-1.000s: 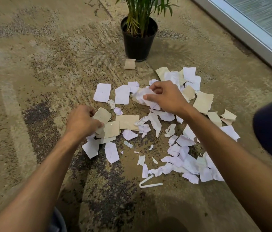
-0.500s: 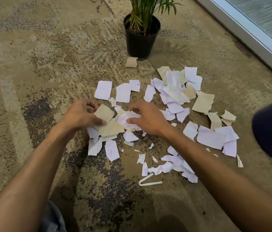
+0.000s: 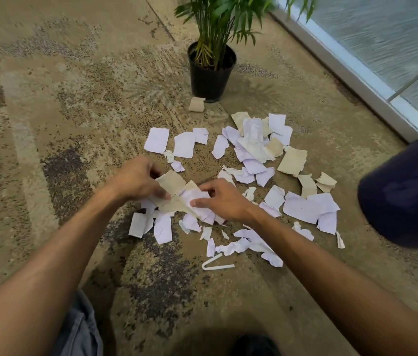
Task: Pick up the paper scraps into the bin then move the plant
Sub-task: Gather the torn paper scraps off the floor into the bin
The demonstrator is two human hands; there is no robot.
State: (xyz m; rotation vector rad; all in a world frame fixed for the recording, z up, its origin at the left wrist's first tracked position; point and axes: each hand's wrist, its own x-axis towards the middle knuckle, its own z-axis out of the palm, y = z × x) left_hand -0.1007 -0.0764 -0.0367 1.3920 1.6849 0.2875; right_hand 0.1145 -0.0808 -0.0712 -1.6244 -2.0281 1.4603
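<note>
Hardly begun, I'd say. Paper scraps (image 3: 251,147) lie strewn across the carpet (image 3: 48,124), and the plant (image 3: 211,70) stands just beyond them, unmoved. The left hand (image 3: 136,179) pinches a tan piece; the right hand (image 3: 220,200), fingers curled, gathers white bits beside it. No bin in sight, possibly off-frame.

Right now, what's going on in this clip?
A person crouched over a carpet is gathering torn paper. The left hand pinches a tan scrap, and the right hand pinches white scraps beside it. Many more paper pieces lie scattered on the floor. The potted plant stands untouched behind them. No bin is in view.
</note>
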